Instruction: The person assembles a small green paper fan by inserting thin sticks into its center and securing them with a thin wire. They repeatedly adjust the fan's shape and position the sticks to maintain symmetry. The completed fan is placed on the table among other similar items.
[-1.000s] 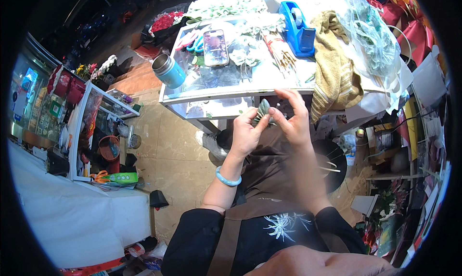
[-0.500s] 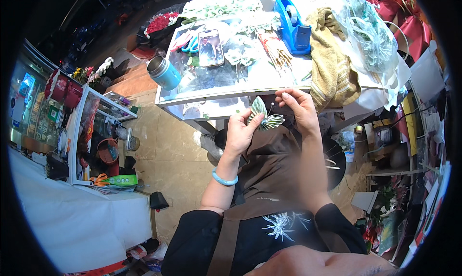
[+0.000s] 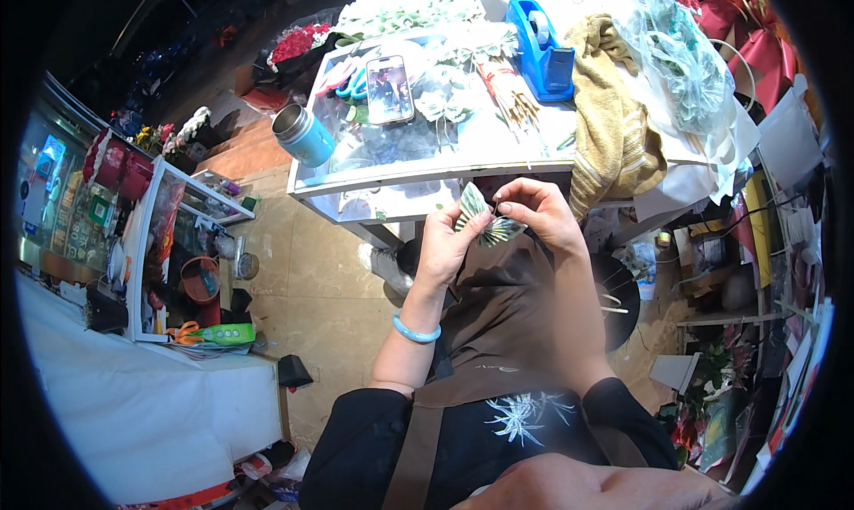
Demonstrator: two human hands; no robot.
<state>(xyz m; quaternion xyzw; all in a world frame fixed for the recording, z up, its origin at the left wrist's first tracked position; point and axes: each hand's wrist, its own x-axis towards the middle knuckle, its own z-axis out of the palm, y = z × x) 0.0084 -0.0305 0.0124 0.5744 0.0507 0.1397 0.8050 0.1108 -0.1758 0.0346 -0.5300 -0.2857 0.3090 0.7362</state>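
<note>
Both my hands meet just below the front edge of a glass-topped table point(image 3: 427, 174). Between them is a small pleated, fan-shaped piece of greenish folded paper point(image 3: 485, 222). My left hand point(image 3: 445, 243) pinches its left side; a pale blue bangle point(image 3: 414, 333) circles that wrist. My right hand point(image 3: 534, 214) grips the fan's right side with fingertips curled over it. On the table above lie similar folded fans point(image 3: 445, 101) and a bundle of thin wooden sticks point(image 3: 509, 101).
On the table: a phone point(image 3: 390, 89), a metal tumbler point(image 3: 302, 134), a blue tape dispenser point(image 3: 540, 49), a mustard cloth point(image 3: 614, 127) and clear wrapping point(image 3: 685, 65). A white shelf unit point(image 3: 151, 243) stands left on the tiled floor point(image 3: 311, 279). Cluttered shelves fill the right.
The folded paper has spread from a tight bunch into an open fan, and my hands have shifted slightly lower and apart while still holding it.
</note>
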